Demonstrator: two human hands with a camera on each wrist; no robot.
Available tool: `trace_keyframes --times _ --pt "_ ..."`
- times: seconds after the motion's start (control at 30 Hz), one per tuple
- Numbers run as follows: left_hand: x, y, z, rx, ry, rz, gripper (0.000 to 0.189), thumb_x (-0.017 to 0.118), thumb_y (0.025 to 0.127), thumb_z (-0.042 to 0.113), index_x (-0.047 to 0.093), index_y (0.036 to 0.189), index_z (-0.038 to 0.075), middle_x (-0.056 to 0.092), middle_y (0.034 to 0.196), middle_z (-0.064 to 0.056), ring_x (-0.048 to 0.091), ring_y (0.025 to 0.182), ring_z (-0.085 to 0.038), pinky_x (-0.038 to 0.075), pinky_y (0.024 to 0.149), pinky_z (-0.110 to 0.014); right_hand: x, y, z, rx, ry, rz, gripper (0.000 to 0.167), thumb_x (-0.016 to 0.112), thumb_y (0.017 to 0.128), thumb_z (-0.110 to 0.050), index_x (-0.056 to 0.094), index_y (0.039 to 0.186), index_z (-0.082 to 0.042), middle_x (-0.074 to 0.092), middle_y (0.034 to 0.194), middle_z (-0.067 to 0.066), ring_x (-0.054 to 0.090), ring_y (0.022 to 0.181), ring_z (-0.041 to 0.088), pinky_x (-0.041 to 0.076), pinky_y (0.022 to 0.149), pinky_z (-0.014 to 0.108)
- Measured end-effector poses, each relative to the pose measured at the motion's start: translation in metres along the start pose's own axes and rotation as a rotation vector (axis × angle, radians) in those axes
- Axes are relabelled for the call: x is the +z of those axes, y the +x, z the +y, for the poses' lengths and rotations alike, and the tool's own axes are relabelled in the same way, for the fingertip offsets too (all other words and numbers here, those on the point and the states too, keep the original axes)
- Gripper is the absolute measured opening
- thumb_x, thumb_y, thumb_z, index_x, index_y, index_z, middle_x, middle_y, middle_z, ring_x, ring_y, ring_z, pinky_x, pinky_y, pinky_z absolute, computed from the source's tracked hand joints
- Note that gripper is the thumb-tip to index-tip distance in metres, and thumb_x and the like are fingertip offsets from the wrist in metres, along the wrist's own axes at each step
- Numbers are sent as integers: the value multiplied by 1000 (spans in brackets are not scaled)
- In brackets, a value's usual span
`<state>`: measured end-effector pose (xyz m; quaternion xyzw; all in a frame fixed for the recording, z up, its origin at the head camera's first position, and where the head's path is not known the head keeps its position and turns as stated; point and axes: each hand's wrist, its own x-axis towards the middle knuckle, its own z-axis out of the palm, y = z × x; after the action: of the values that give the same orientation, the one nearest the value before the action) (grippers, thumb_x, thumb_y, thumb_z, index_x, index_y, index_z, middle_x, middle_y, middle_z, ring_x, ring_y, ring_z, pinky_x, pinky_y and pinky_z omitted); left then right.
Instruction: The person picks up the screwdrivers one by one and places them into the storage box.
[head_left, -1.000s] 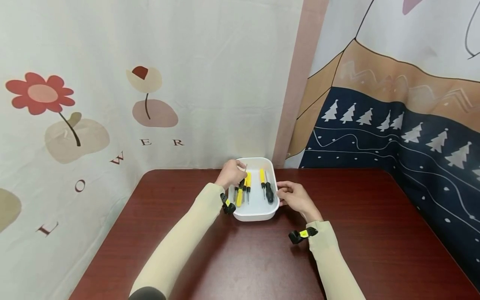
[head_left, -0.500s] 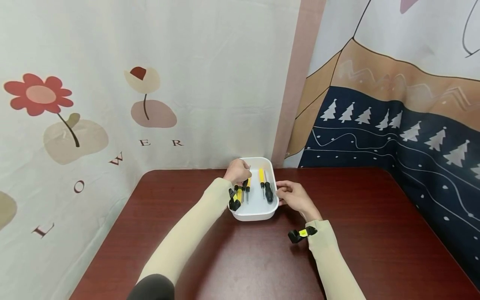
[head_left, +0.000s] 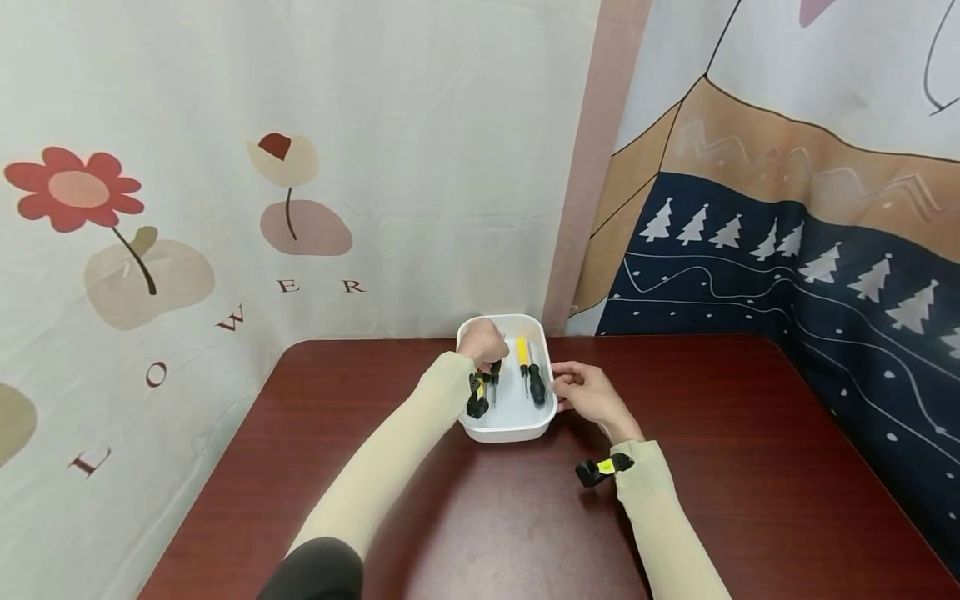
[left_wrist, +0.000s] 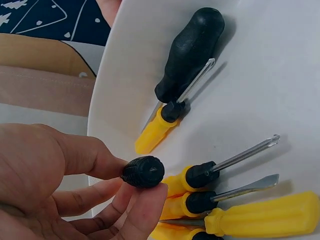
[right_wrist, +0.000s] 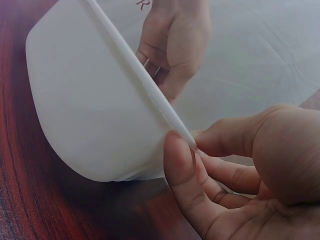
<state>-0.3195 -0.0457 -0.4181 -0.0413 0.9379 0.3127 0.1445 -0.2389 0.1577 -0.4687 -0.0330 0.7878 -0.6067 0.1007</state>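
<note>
My left hand (head_left: 482, 342) is over the left part of a white plastic tray (head_left: 510, 432). Its thumb and fingers pinch a black-handled screwdriver (left_wrist: 144, 172), seen end-on in the left wrist view; most of its shaft is hidden. Under and beside that hand lie several yellow-handled screwdrivers (left_wrist: 270, 214), partly covered by the fingers. Apart from these, on the tray's right side, a yellow screwdriver (head_left: 522, 352) lies alongside a larger black-handled screwdriver (head_left: 537, 387). My right hand (head_left: 592, 395) pinches the tray's right rim (right_wrist: 167, 115) between thumb and fingers.
The tray stands near the back edge of a dark red-brown table (head_left: 510, 517). Behind it hangs a pale curtain (head_left: 420, 167) printed with flowers and letters. A dark blue cloth with trees (head_left: 705, 258) hangs at the right.
My left hand has moved right and slightly forward over the tray with the screwdriver, now covering more of the left-hand screwdrivers. The right hand has kept its grip on the rim.
</note>
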Motion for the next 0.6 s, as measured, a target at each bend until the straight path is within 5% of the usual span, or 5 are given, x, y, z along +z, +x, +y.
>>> trace_keyframes --times 0.2,0.37,0.6 --pt "6 3 5 -25 42 -10 7 62 92 5 60 91 -1 60 88 -11 65 55 -21 65 66 -35 0 1 1 4 7 -4 41 62 97 -3 59 137 5 65 105 20 66 73 16 63 68 27" --pt "10 3 9 -34 51 -14 27 64 93 6 61 118 -5 63 107 -16 60 53 -19 64 60 -31 0 2 2 10 3 -1 41 63 97 -3 59 137 4 66 105 20 66 73 16 62 68 26" --pt "15 3 13 -25 41 -15 25 64 94 7 61 118 -2 64 113 -17 67 66 -25 63 59 -32 0 1 1 6 18 -4 40 62 97 -2 59 136 5 65 106 22 66 73 15 62 67 26"
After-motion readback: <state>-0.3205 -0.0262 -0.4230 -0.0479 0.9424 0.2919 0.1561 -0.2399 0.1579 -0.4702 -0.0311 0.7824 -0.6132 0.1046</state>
